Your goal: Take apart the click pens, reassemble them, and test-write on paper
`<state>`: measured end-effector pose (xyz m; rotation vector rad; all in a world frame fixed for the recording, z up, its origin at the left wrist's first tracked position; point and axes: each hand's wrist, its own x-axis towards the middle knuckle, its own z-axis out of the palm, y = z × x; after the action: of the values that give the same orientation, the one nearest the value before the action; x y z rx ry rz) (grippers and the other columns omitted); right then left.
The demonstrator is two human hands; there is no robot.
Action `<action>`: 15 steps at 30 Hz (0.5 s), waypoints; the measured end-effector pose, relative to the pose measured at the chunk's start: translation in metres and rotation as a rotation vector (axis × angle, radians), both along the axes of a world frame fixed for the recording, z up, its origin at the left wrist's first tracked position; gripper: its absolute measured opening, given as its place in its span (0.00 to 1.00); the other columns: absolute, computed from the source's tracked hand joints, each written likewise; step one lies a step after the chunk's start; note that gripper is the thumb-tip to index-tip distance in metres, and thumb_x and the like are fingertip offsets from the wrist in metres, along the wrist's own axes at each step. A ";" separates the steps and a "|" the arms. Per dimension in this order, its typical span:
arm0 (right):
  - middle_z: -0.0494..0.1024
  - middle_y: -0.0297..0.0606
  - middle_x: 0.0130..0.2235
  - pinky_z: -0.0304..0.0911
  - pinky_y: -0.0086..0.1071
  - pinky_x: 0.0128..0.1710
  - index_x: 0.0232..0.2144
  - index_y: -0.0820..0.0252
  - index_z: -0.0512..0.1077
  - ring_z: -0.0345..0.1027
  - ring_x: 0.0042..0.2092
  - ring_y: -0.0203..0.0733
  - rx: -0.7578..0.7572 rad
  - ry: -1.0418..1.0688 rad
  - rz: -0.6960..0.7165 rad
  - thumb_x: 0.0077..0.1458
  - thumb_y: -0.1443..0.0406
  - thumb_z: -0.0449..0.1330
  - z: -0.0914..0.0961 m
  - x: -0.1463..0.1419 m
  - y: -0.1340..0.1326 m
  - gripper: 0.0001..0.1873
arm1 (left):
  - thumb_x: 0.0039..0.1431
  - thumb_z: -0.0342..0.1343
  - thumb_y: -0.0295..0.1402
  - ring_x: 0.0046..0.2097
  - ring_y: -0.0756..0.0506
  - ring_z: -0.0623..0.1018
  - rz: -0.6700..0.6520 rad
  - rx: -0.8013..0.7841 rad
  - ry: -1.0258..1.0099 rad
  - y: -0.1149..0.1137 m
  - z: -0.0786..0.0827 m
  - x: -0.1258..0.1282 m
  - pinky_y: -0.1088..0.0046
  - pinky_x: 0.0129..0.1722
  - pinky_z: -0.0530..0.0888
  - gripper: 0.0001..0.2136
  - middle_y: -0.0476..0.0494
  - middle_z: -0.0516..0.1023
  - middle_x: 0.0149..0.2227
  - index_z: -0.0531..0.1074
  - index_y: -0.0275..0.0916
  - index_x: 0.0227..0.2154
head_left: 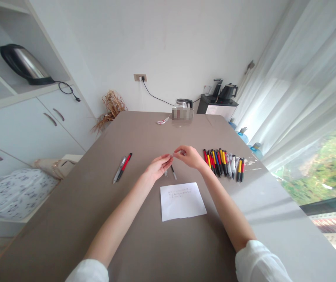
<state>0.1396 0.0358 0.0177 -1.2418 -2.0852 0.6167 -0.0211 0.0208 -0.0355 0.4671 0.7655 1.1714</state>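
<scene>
My left hand (157, 166) and my right hand (190, 155) meet over the middle of the table, fingertips nearly touching. The right one pinches at a tiny pale piece by the left fingertips, too small to name. The left fingers are closed together, and what they hold is mostly hidden. Just below them a thin pen part, dark at one end and pale at the other (174, 172), lies on the table. Nearer to me is a white sheet of paper (182, 207) with lines of handwriting.
Two pens, one red and black (124, 166) and one clear (119, 169), lie to the left. Several red, yellow, blue and clear pens (221, 161) form a row on the right. At the table's (144, 243) far edge are a glass pot (182, 103) and a blurred box (182, 114).
</scene>
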 end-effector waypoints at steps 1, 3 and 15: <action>0.70 0.34 0.24 0.53 0.26 0.28 0.29 0.62 0.72 0.60 0.26 0.32 0.000 -0.023 0.022 0.45 0.58 0.55 0.000 0.000 -0.001 0.14 | 0.45 0.56 0.20 0.33 0.51 0.75 0.001 0.004 -0.001 0.000 0.000 0.000 0.79 0.37 0.73 0.06 0.42 0.75 0.30 0.70 0.31 0.29; 0.71 0.34 0.25 0.53 0.25 0.29 0.29 0.62 0.72 0.60 0.27 0.32 0.000 -0.037 0.036 0.46 0.58 0.55 -0.001 -0.001 -0.001 0.13 | 0.45 0.56 0.20 0.33 0.52 0.75 -0.007 0.009 0.004 0.000 0.000 0.000 0.80 0.37 0.73 0.06 0.42 0.75 0.30 0.70 0.31 0.29; 0.73 0.36 0.29 0.55 0.26 0.31 0.30 0.63 0.70 0.63 0.31 0.33 -0.008 0.040 -0.053 0.47 0.61 0.52 -0.009 0.008 0.012 0.12 | 0.49 0.50 0.19 0.39 0.46 0.75 0.009 -0.019 -0.028 -0.003 0.005 0.003 0.71 0.44 0.70 0.06 0.36 0.74 0.34 0.68 0.30 0.30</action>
<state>0.1481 0.0480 0.0089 -1.2749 -2.0128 0.6215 -0.0181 0.0181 -0.0303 0.4310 0.7544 1.1755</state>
